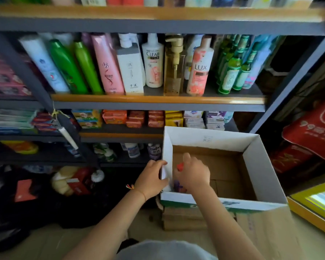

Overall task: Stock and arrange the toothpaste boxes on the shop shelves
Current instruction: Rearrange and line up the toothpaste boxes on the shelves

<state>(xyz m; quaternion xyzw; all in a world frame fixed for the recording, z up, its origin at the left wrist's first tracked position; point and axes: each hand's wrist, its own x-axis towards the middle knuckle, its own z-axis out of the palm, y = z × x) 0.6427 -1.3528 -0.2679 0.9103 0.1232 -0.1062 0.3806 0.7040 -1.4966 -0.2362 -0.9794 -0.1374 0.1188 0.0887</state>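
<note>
Nearest the camera, two bare forearms reach forward into one open carton (210, 139), white inside its walls and brown on its floor, standing on the floor before the shelving. The right hand (192, 173) is inside the carton at its near left corner, fingers curled around a small item with a red end (180, 167); whether this is a toothpaste box cannot be told. Just below that hand, against the carton's left wall, lies a purple and red package (177, 185), partly hidden. The left hand (152, 178) grips the top edge of the carton's left wall, fingers hooked over it; a coloured thread band (130, 186) sits at its wrist. The rest of the carton floor shows bare cardboard.

Stacked toothpaste boxes (11, 119) lie flat on the left shelf bay, blurred, count uncertain. On the centre bay, the shelf at carton height carries stacked soap packs (148, 119) in several piles. The shelf above holds upright bottles: two green ones (77, 66), one pink (107, 64), one marked CLEAR (153, 61), one marked LUX (200, 68), one amber pump bottle (174, 64), and a cluster of small green bottles (233, 66) at its right end.
</note>
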